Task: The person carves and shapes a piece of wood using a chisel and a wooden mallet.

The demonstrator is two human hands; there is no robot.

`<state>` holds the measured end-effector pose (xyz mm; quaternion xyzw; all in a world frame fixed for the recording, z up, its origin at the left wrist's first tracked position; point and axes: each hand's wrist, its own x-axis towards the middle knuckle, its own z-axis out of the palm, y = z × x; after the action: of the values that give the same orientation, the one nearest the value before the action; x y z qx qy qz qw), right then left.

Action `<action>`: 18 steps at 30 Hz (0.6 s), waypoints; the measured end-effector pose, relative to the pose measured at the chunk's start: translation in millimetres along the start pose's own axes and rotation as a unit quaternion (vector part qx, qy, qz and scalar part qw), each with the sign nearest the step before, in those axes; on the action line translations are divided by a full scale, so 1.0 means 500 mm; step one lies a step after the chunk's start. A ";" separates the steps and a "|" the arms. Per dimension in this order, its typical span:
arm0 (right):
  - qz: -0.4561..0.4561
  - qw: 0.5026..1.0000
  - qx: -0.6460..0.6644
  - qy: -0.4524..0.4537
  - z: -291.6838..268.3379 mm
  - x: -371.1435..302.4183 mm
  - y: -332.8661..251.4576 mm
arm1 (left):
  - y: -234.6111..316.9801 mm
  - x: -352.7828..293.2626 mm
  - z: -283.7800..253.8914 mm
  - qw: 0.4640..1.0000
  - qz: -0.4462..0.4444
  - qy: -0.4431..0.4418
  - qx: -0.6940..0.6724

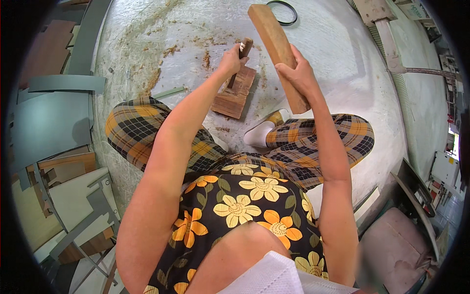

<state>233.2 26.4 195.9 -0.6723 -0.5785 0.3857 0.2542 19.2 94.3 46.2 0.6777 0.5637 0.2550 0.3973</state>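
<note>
I sit with legs bent on a pale, worn floor. My left hand is closed around a narrow brown bar that looks like a wooden handle with a dark edge. The bar's lower end meets a rough, dark brown wooden block lying on the floor between my feet; whether the two are joined I cannot tell. Held up in my right hand is a long, thick, lighter wooden beam. It tilts, its far end leaning left, with my thumb across its face and fingers behind its right side.
Brown shavings are scattered on the floor. A black ring lies beyond the beam, and a thin green strip near my left knee. Stacked boards and sheets line the left side. A ribbed hose runs along the right.
</note>
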 end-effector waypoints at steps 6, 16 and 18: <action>-0.011 0.999 0.019 -0.028 -0.023 -0.026 -0.045 | 0.002 -0.035 -0.024 0.999 0.009 0.034 -0.004; 0.020 0.993 0.114 -0.037 -0.016 -0.106 -0.070 | 0.019 -0.094 -0.033 0.997 0.019 0.069 -0.007; 0.011 0.993 0.116 -0.033 -0.009 -0.122 -0.061 | 0.019 -0.106 -0.023 0.996 0.028 0.080 -0.005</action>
<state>217.1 -26.4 236.1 -0.6315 -0.5302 0.4751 0.3071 3.1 45.2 66.0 0.6689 0.5729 0.3224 0.3471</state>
